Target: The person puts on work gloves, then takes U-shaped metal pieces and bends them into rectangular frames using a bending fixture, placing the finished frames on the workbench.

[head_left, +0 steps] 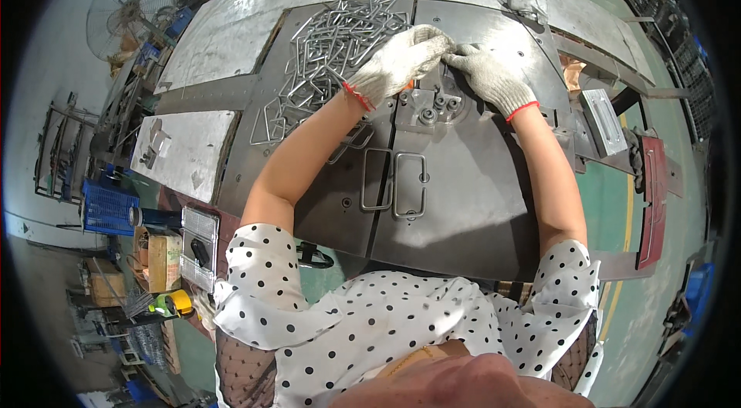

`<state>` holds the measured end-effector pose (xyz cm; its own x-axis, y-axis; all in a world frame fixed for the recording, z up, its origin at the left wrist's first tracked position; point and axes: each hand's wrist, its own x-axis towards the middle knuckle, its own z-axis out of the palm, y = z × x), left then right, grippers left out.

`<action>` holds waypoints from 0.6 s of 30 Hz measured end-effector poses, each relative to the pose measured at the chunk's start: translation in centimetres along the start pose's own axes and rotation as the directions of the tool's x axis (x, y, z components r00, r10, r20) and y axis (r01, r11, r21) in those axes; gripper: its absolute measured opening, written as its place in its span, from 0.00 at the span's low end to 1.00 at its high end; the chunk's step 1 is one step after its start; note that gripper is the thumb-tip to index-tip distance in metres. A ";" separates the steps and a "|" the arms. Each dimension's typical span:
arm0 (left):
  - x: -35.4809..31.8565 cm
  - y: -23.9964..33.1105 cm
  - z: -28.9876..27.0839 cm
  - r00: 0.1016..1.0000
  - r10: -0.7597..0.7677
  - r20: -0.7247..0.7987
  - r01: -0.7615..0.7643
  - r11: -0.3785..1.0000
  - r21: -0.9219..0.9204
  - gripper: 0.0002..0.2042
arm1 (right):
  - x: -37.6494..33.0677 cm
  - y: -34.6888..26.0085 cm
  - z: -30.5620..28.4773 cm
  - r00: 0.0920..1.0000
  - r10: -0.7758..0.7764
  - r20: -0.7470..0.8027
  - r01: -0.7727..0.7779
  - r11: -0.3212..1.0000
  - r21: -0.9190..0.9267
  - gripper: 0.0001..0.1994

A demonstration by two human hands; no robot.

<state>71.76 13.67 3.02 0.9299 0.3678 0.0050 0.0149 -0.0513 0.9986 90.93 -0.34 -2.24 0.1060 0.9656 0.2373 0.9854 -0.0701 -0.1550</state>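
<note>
Two rectangular wire pieces [395,186] lie on the steel table [478,176], a messy pile [333,41] beside the left hand [413,53] — it meets the right hand [490,76] just past the fixture [428,108] — can't tell if either's gripping anything.

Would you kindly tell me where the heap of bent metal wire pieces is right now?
In the head view, the heap lies on the grey metal tabletop, left of centre toward the far edge, just left of the gloved left hand.
</note>
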 end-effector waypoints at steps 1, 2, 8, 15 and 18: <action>-0.4 0.2 0.2 0.998 0.029 0.054 -0.031 0.999 0.027 0.13 | -0.1 -0.5 -0.7 0.999 0.027 0.036 -0.026 0.999 -0.036 0.21; -0.5 0.3 0.3 0.998 0.025 0.060 -0.027 0.999 0.033 0.13 | -0.2 -1.0 -1.2 0.996 0.057 0.068 -0.052 0.996 -0.073 0.21; 0.0 -0.1 0.2 0.998 0.065 -0.002 -0.065 0.998 0.015 0.13 | -0.3 -0.7 -0.9 0.998 0.040 0.044 -0.036 0.997 -0.074 0.22; -0.6 -0.1 0.0 0.998 0.059 0.000 -0.059 0.997 0.056 0.13 | -0.5 -0.8 -1.0 0.997 0.063 0.046 -0.059 0.995 -0.086 0.22; -0.8 0.1 0.3 0.998 0.066 -0.015 -0.064 0.993 0.098 0.13 | -0.5 -0.6 -0.8 0.998 0.055 0.034 -0.052 0.996 -0.069 0.22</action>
<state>71.16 13.07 3.12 0.9232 0.3778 0.0713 -0.0083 -0.1658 0.9861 90.44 -0.94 -1.50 0.1551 0.9683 0.1956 0.9854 -0.1376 -0.1002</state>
